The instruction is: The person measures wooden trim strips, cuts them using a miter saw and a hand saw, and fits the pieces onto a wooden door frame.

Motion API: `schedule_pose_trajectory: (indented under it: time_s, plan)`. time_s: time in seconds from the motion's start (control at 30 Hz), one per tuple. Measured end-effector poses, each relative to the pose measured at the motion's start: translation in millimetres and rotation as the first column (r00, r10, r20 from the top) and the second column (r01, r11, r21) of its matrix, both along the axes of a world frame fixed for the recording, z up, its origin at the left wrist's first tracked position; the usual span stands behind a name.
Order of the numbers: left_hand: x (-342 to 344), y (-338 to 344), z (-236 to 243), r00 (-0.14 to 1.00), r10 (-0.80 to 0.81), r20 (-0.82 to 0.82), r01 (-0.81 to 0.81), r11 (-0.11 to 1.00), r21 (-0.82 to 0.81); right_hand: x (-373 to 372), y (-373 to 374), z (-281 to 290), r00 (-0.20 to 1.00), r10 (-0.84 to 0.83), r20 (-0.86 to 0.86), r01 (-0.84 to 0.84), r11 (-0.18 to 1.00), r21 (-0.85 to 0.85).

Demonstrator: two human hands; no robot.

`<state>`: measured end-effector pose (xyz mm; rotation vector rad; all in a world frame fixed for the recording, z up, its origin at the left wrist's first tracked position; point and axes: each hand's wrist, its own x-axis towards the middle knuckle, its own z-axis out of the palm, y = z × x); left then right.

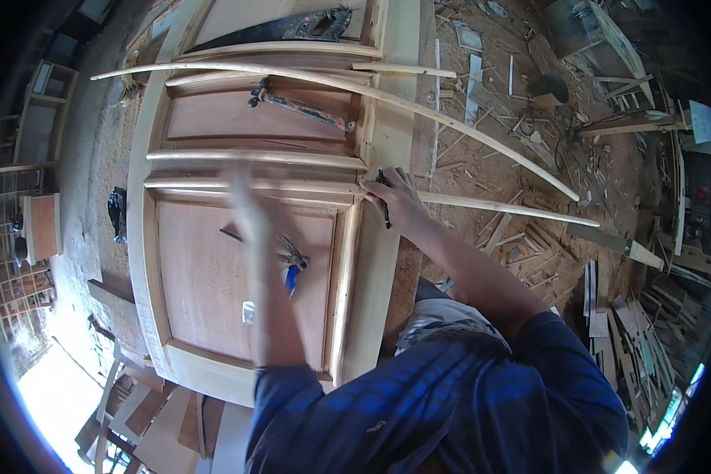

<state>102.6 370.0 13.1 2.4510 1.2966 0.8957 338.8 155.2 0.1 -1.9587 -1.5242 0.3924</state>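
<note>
A wooden panelled door [381, 316] lies flat in front of me. My right hand [400, 197] is closed around a slim black pen [385, 207] at the door's right stile. Its fingertips are at a long thin wood strip [498, 207] that runs out past the door's right side. Smeared by motion, my left hand [249, 204] is above the lower panel, near the middle rail's moulding [189, 185]; its fingers cannot be made out. Under the left forearm lies a metal-headed tool with a blue handle [292, 276], partly hidden.
A hammer [306, 110] lies on the middle panel, and a handsaw [265, 30] on the far one. Another long strip [466, 129] crosses the door and overhangs its right side. Wood offcuts [545, 249] litter the floor at right. Boards [166, 423] lean at lower left.
</note>
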Motion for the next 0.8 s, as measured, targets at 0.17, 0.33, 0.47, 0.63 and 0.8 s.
schedule_pose_trajectory:
  time_s: [0.17,0.33,0.47,0.63,0.8]
  plan:
    - [66.0,-134.5,7.2,0.953,-0.269,-0.139,0.22,0.931,-0.29,-2.2,1.4,-1.1,1.0,0.004,-0.023,-0.004,1.0,-0.011]
    - [69.3,-149.2,-13.5,0.967,-0.185,-0.178,0.126,0.946,-0.3,-0.5,-4.7,1.8,0.999,0.022,-0.037,-0.021,0.999,0.031]
    - [64.9,-147.3,-25.3,0.975,-0.144,-0.168,0.088,0.95,-0.301,-12.0,-24.8,21.3,0.999,-0.034,-0.024,0.038,0.982,0.187]
    - [75.7,-147.4,-25.0,0.978,-0.145,-0.15,0.1,0.958,-0.27,-31.8,-47.1,-0.2,0.996,-0.047,-0.079,0.067,0.961,0.268]
    - [66.6,-145.3,-33.4,0.977,-0.132,-0.166,0.087,0.963,-0.256,-45.0,-40.4,12.8,0.986,-0.059,-0.154,0.097,0.963,0.252]
